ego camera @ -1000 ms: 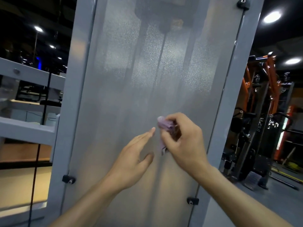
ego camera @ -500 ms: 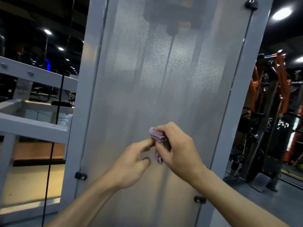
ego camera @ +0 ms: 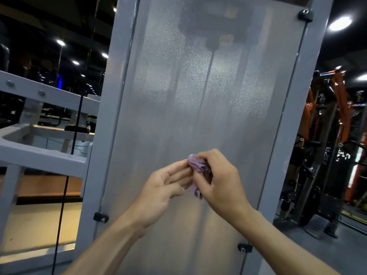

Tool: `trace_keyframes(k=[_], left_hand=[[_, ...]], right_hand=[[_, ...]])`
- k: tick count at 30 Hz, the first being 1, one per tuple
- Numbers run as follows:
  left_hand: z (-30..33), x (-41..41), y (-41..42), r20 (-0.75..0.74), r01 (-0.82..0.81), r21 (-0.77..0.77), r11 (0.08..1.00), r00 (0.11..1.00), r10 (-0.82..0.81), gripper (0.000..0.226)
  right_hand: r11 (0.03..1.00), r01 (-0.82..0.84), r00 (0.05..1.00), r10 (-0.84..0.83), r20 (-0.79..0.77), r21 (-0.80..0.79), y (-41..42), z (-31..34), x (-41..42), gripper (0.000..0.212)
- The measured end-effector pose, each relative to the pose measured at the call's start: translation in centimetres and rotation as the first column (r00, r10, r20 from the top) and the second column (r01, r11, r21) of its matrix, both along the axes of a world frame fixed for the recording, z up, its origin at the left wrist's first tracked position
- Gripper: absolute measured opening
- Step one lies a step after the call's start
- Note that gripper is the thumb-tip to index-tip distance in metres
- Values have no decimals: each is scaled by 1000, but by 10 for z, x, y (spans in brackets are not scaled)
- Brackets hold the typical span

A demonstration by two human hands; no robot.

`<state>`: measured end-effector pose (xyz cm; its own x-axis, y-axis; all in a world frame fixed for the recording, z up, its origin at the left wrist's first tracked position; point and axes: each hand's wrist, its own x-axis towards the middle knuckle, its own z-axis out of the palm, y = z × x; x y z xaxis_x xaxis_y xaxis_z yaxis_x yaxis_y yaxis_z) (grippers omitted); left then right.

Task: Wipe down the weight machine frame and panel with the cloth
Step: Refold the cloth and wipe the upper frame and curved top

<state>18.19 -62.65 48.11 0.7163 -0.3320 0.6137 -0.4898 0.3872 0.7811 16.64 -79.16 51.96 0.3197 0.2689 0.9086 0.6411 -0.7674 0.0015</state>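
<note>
Dim gym with ceiling spotlights [ego camera: 340, 23]; frosted grey panel [ego camera: 198, 100] in a pale grey frame [ego camera: 111, 108] filling the middle.

Held in front of the panel's lower middle: a bunched purple cloth [ego camera: 196, 165], gripped in the curled fingers and thumb of the right hand [ego camera: 220, 181]. Left hand [ego camera: 160, 191] just beside it, palm up, fingers nearly straight, tips touching the cloth's left side. Black clips at the panel's edges: lower left [ego camera: 100, 216], lower right [ego camera: 244, 247], upper right [ego camera: 305, 14]. Grey rails and a thin black cable [ego camera: 65, 187] off the frame's left edge. Orange and black rack [ego camera: 337, 120] beyond the right edge.
</note>
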Motion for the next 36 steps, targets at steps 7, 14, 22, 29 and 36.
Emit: trace_keyframes(k=[7, 14, 22, 29, 36], left_hand=[[-4, 13, 24, 89, -212, 113, 971, 975, 202, 71], [-22, 28, 37, 459, -705, 251, 663, 690, 560, 74], [-50, 49, 35, 578, -797, 86, 598, 529, 622, 65], [-58, 50, 50, 508, -830, 52, 556, 501, 701, 51], [-72, 46, 50, 515, -818, 66, 571, 518, 683, 49]], right_hand=[[989, 122, 989, -128, 74, 82, -41, 59, 19, 7], [952, 292, 928, -306, 212, 95, -34, 141, 42, 8], [880, 184, 972, -98, 212, -439, 57, 30, 80, 14], [783, 319, 909, -92, 407, -534, 35, 97, 75, 14], [936, 346, 865, -296, 405, -56, 47, 134, 78, 12]])
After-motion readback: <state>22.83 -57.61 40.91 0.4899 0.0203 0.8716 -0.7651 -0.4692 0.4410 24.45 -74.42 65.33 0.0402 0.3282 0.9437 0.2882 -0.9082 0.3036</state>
